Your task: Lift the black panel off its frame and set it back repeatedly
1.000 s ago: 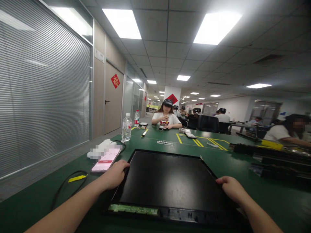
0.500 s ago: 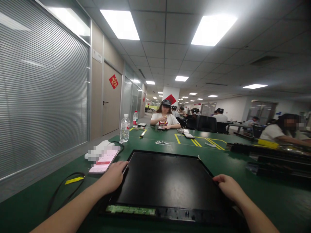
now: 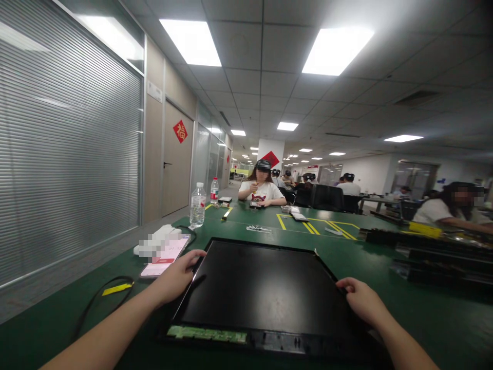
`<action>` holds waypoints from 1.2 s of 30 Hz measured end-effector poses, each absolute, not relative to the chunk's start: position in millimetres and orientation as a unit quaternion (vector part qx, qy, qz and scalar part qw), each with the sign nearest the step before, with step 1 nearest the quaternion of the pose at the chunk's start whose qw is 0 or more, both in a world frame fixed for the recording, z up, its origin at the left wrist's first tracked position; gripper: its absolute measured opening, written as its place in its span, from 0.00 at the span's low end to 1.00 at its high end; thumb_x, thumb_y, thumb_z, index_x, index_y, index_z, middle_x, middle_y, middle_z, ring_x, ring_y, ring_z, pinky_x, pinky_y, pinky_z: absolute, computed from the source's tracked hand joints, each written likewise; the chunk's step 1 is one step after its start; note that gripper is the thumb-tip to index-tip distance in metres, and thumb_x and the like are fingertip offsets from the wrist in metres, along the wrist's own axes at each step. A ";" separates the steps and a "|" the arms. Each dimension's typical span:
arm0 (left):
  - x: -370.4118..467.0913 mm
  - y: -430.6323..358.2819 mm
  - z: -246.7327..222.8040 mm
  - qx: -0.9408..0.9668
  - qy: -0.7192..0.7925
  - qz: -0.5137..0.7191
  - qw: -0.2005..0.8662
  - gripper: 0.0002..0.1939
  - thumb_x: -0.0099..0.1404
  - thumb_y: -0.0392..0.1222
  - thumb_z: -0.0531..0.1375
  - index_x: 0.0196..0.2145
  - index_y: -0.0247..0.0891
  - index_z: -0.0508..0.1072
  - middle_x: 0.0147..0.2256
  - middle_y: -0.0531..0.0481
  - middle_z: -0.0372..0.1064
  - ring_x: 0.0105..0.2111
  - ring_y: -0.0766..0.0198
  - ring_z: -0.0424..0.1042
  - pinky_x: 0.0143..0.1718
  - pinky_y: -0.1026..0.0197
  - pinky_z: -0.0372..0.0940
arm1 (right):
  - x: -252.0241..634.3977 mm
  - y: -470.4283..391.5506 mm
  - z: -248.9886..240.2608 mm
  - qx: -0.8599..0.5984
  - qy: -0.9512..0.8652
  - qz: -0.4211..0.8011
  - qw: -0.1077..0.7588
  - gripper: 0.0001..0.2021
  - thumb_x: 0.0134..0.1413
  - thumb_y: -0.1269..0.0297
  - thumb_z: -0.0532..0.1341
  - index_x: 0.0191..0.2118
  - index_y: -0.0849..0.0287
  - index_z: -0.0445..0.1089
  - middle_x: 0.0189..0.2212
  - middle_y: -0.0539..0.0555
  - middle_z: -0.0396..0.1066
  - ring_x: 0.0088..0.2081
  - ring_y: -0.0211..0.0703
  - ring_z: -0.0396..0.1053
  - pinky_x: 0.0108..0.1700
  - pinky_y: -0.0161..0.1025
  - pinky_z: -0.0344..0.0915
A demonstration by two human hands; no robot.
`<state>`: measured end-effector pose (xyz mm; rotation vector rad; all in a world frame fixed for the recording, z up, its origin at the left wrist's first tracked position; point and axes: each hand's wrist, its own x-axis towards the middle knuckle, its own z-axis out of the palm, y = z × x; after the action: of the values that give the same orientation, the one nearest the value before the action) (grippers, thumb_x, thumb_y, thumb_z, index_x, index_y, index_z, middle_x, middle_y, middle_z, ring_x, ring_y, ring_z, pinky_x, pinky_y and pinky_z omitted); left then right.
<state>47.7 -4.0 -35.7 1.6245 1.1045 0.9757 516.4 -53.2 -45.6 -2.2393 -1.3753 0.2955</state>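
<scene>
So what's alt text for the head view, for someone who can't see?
A left hand and right hand touch either side of a black screen panel at a green table. A green circuit board shows along the panel's near edge; a phone lies at left, and a person sits opposite.

Dark panel (image 3: pixel 265 288) — fingers (image 3: pixel 348 283) at edges

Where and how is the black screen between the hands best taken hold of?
The screen is likely best held by its side edges, left hand from the left, right hand from the right: it is broad and flat, with a green board along its near edge.
</scene>
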 end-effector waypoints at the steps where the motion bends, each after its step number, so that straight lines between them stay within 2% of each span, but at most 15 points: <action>1: 49.3 -5.5 -33.2 0.626 0.428 0.420 0.499 0.27 0.47 0.31 0.54 0.48 0.42 0.60 0.47 0.47 0.70 0.40 0.56 0.72 0.39 0.55 0.67 | 516.7 -53.3 -45.1 -0.823 -0.501 0.107 0.244 0.19 0.38 0.77 0.51 0.36 0.56 0.72 0.33 0.54 0.73 0.36 0.45 0.69 0.32 0.35 0.60; 4: 54.7 -11.0 -24.7 0.541 0.410 0.479 0.556 0.28 0.47 0.31 0.57 0.47 0.43 0.59 0.51 0.45 0.65 0.39 0.57 0.73 0.37 0.55 0.68 | 518.4 -52.9 -45.0 -0.827 -0.495 0.104 0.245 0.19 0.38 0.76 0.52 0.36 0.55 0.72 0.33 0.54 0.73 0.36 0.46 0.69 0.32 0.36 0.59; 7: 58.2 -14.6 -18.9 0.493 0.424 0.502 0.570 0.27 0.46 0.30 0.59 0.45 0.43 0.61 0.54 0.45 0.61 0.38 0.56 0.74 0.34 0.55 0.69 | 520.4 -52.2 -46.7 -0.828 -0.494 0.104 0.244 0.18 0.38 0.76 0.52 0.36 0.54 0.72 0.32 0.54 0.73 0.35 0.46 0.69 0.31 0.36 0.60; 10: 58.0 -12.2 -20.0 0.460 0.448 0.520 0.564 0.25 0.46 0.28 0.59 0.42 0.41 0.64 0.54 0.44 0.62 0.34 0.58 0.75 0.30 0.58 0.69 | 522.2 -51.3 -48.5 -0.826 -0.496 0.105 0.247 0.18 0.38 0.76 0.52 0.36 0.54 0.72 0.32 0.54 0.73 0.36 0.46 0.69 0.32 0.37 0.60; 16: 57.0 -1.2 -27.9 0.393 0.461 0.570 0.555 0.18 0.48 0.24 0.57 0.37 0.38 0.68 0.46 0.46 0.69 0.32 0.65 0.74 0.30 0.65 0.67 | 524.1 -50.0 -50.2 -0.822 -0.502 0.104 0.250 0.18 0.38 0.76 0.52 0.36 0.55 0.73 0.33 0.54 0.73 0.36 0.46 0.69 0.31 0.36 0.61; 22: 61.4 -0.8 -25.4 0.353 0.450 0.585 0.576 0.16 0.50 0.24 0.59 0.37 0.38 0.67 0.37 0.49 0.74 0.29 0.64 0.75 0.30 0.63 0.68 | 522.2 -49.9 -49.6 -0.820 -0.510 0.099 0.240 0.17 0.43 0.75 0.51 0.36 0.55 0.73 0.34 0.55 0.73 0.36 0.45 0.69 0.32 0.36 0.61; 25: 61.3 -0.3 -27.6 0.359 0.437 0.587 0.580 0.19 0.50 0.25 0.60 0.39 0.39 0.66 0.32 0.50 0.75 0.27 0.63 0.75 0.29 0.63 0.68 | 523.5 -49.1 -50.9 -0.819 -0.511 0.100 0.240 0.16 0.43 0.73 0.52 0.36 0.55 0.73 0.34 0.55 0.73 0.36 0.45 0.70 0.32 0.35 0.61; 31: 59.4 -3.9 -30.3 0.382 0.450 0.519 0.619 0.33 0.50 0.31 0.63 0.53 0.39 0.57 0.22 0.50 0.75 0.20 0.57 0.74 0.23 0.57 0.68 | 528.2 -47.0 -54.4 -0.818 -0.511 0.096 0.248 0.16 0.42 0.73 0.53 0.35 0.54 0.73 0.32 0.54 0.74 0.33 0.43 0.70 0.30 0.34 0.61; 36: 59.6 -9.8 -26.4 0.393 0.448 0.493 0.635 0.28 0.49 0.36 0.65 0.49 0.36 0.64 0.25 0.46 0.76 0.25 0.56 0.75 0.28 0.57 0.69 | 525.1 -47.7 -52.7 -0.821 -0.509 0.094 0.238 0.15 0.42 0.73 0.53 0.35 0.54 0.73 0.33 0.54 0.74 0.34 0.44 0.70 0.31 0.35 0.61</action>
<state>59.6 -9.8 -26.4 0.8975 1.0233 1.1261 525.1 -47.7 -52.7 -2.2501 -1.3951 0.2586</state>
